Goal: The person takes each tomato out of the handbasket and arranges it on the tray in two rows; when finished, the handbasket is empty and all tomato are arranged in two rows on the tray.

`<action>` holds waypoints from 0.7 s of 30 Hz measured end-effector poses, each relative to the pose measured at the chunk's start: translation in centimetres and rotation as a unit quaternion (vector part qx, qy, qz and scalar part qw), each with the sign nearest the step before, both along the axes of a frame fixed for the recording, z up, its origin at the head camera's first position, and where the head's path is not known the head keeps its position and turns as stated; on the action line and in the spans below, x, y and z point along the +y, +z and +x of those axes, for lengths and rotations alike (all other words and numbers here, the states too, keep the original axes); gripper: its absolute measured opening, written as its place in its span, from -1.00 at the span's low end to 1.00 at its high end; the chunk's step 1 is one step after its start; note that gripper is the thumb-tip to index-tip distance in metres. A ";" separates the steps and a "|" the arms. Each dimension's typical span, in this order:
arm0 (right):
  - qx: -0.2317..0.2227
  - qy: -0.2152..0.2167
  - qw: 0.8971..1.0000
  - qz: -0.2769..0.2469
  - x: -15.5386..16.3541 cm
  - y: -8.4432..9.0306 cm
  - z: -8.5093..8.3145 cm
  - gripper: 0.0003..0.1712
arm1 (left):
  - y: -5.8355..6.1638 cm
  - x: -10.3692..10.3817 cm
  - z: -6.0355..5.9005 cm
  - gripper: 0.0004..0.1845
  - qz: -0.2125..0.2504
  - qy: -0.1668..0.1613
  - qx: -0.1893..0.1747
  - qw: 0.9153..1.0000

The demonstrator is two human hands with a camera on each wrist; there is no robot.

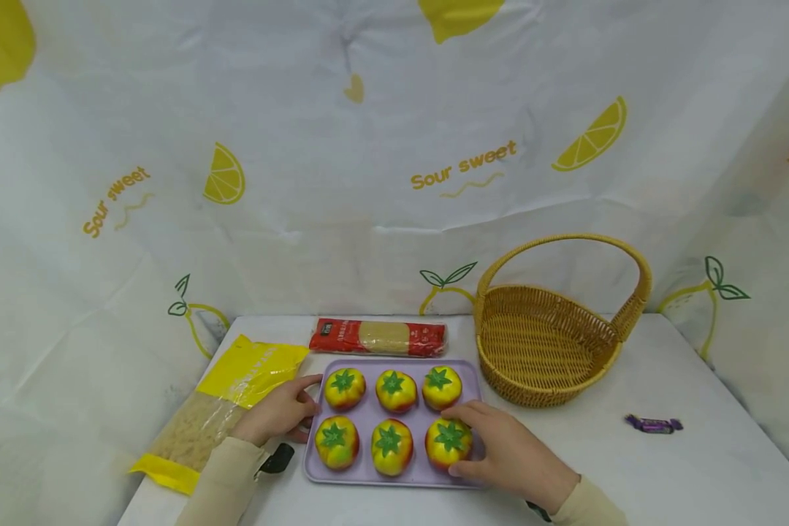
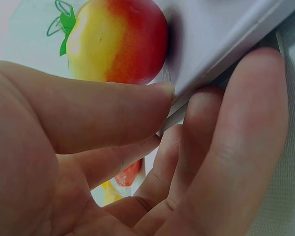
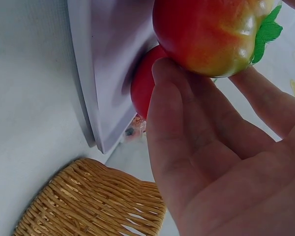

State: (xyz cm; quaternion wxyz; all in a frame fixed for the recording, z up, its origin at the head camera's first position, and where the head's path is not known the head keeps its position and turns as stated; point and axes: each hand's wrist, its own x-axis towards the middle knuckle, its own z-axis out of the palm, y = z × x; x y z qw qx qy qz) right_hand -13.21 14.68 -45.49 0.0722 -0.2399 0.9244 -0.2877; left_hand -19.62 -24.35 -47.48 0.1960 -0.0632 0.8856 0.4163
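A lilac tray (image 1: 367, 418) holds several yellow-red toy tomatoes with green tops. My left hand (image 1: 307, 406) is at the tray's left edge. In the left wrist view this left hand (image 2: 182, 101) pinches the tray rim (image 2: 221, 54), thumb on top and fingers underneath, beside a tomato (image 2: 118, 39). My right hand (image 1: 472, 438) lies over the front-right tomato (image 1: 447, 438). In the right wrist view the right hand (image 3: 206, 73) has its fingers curled round that tomato (image 3: 206, 34) above the tray (image 3: 113, 64).
An empty wicker basket (image 1: 546, 343) with a hoop handle stands right of the tray; its weave (image 3: 98, 201) shows in the right wrist view. A red noodle packet (image 1: 378, 337) lies behind the tray, a yellow pasta bag (image 1: 230, 405) to its left, a purple candy (image 1: 654, 424) far right.
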 end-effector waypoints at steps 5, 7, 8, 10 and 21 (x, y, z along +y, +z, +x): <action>0.009 0.003 1.000 0.008 0.0 0.0 -0.1 -0.22 | 0.1 0.0 0.0 -0.31 0.003 0.000 0.001 1.000; 0.010 0.004 1.000 0.009 0.0 -0.1 -0.1 -0.22 | 0.2 0.0 0.0 -0.32 0.004 -0.001 0.002 1.000; 0.009 0.004 1.000 0.010 0.0 -0.1 -0.1 -0.22 | 0.2 0.0 0.1 -0.32 0.005 -0.002 0.004 1.000; 0.006 0.004 1.000 0.012 -0.1 -0.1 -0.2 -0.22 | 0.3 0.0 0.1 -0.32 0.006 -0.002 0.005 1.000; -0.017 0.002 1.000 0.012 0.4 0.0 -0.2 -0.12 | 0.3 0.4 0.0 -0.31 -0.001 0.002 0.003 1.000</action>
